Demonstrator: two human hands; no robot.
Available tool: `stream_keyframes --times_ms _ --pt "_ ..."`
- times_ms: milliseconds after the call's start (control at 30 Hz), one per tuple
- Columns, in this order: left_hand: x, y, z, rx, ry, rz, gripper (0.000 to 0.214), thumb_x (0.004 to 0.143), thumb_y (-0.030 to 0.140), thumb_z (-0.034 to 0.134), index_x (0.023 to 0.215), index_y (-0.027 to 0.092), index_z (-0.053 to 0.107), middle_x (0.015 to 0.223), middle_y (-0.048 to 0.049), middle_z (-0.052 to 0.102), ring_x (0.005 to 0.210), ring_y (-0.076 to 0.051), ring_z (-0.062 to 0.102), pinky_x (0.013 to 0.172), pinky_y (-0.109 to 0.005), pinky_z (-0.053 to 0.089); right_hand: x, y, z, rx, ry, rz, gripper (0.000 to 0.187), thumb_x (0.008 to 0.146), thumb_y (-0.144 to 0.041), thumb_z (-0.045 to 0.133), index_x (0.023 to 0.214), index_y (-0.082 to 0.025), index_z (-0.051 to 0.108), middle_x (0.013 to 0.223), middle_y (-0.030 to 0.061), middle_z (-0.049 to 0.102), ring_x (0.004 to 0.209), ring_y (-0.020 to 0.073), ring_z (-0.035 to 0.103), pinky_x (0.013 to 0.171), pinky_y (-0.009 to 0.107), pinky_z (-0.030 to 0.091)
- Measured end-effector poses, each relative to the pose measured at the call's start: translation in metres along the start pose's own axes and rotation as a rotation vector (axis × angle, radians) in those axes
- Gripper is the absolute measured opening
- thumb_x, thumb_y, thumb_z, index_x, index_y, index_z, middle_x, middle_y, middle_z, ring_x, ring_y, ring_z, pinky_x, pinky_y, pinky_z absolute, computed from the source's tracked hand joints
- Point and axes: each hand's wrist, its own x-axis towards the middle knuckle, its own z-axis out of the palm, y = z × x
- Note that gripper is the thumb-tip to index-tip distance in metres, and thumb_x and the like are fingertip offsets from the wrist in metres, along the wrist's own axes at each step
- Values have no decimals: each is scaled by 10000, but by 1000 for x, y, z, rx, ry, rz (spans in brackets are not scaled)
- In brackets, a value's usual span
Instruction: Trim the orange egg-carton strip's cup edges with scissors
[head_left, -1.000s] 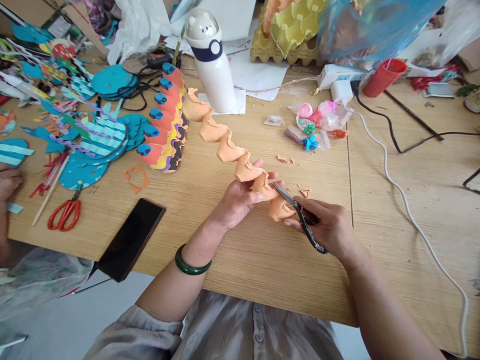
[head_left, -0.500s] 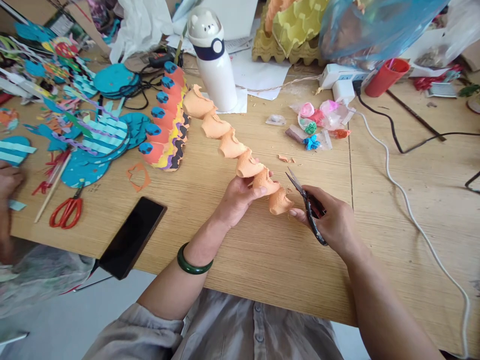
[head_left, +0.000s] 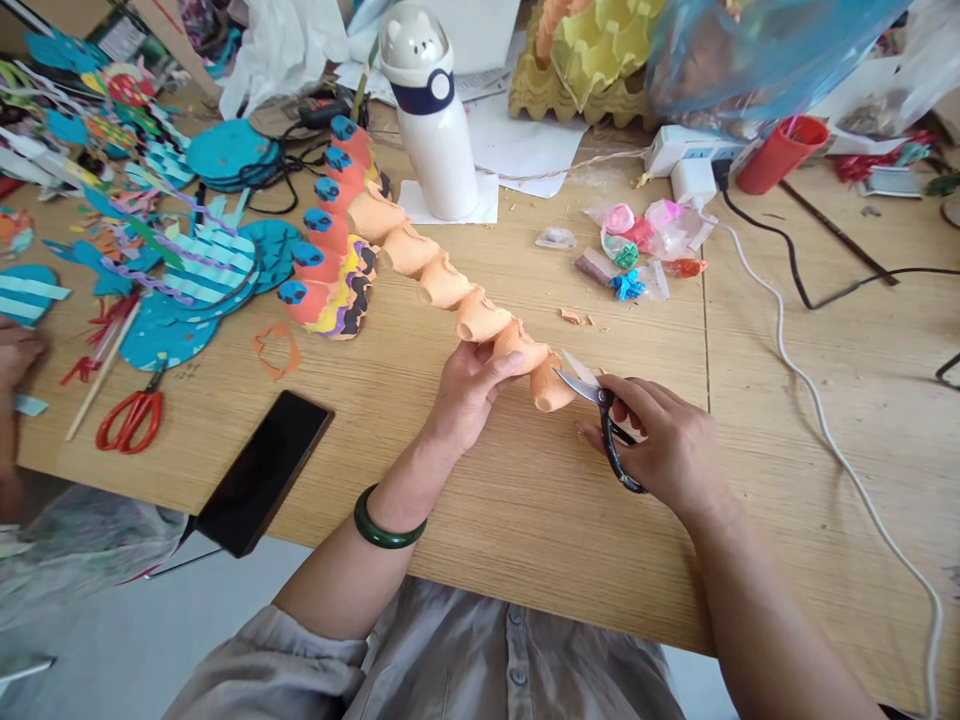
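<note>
My left hand point(head_left: 474, 392) grips a strip of orange egg carton point(head_left: 442, 284) near its lower right end. The row of cups slants up and left, its far end overlapping a painted egg carton strip point(head_left: 330, 240) in orange, yellow, purple and black with blue spots. In my right hand point(head_left: 664, 430) is a pair of scissors point(head_left: 613, 450) with black handles. Their blades are spread at the last cup of the strip, one in front of it and one beside its upper edge.
A black phone point(head_left: 262, 470) lies left of my forearm, near red-handled scissors point(head_left: 131, 418). Behind stand a white bottle point(head_left: 439, 150) and a red cup point(head_left: 784, 155). A white cable point(head_left: 780, 330) crosses the right side. Another person's hand point(head_left: 19, 355) rests at the left edge.
The egg carton strip has shifted left and slightly up in my left hand. The scissors' blades have opened and come left to the end cup.
</note>
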Motion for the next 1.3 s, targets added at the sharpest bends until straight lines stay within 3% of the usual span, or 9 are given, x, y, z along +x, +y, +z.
stream_keyframes --times_ms 233,567,967,1100,1300 --pt "1 -1 -2 20 17 12 524 673 364 883 1119 207 657 1083 -47 747 1059 -222 711 866 -314 598 2 2 -2 -134 26 -93 264 943 -349 700 1103 -145 749 803 30 747 638 130 662 521 252 397" --pt "2 0 -1 8 20 -17 520 685 370 881 1123 206 652 1076 -42 748 1042 -225 735 863 -324 610 0 10 -8 -99 -25 -121 286 944 -356 719 1111 -128 761 827 46 769 609 111 661 510 240 393" --pt "1 -4 -2 13 39 -36 542 703 379 883 1153 190 648 1141 -69 752 1067 -241 741 891 -337 607 -3 7 -7 -137 31 -92 306 990 -422 644 1036 -156 786 656 -3 720 472 87 564 471 245 327" --pt "2 -5 -3 38 44 -15 533 687 385 891 1126 200 650 1095 -44 750 1043 -218 738 849 -305 609 -5 7 -4 -88 11 -28 317 988 -446 634 1023 -170 787 619 -8 698 473 99 580 471 252 321" --pt "1 -4 -2 68 49 -7 527 702 401 872 1127 208 626 1093 -48 747 1059 -222 725 846 -309 608 -1 5 -7 5 -85 219 404 934 -539 664 1123 -185 719 774 32 725 606 157 638 561 269 416"
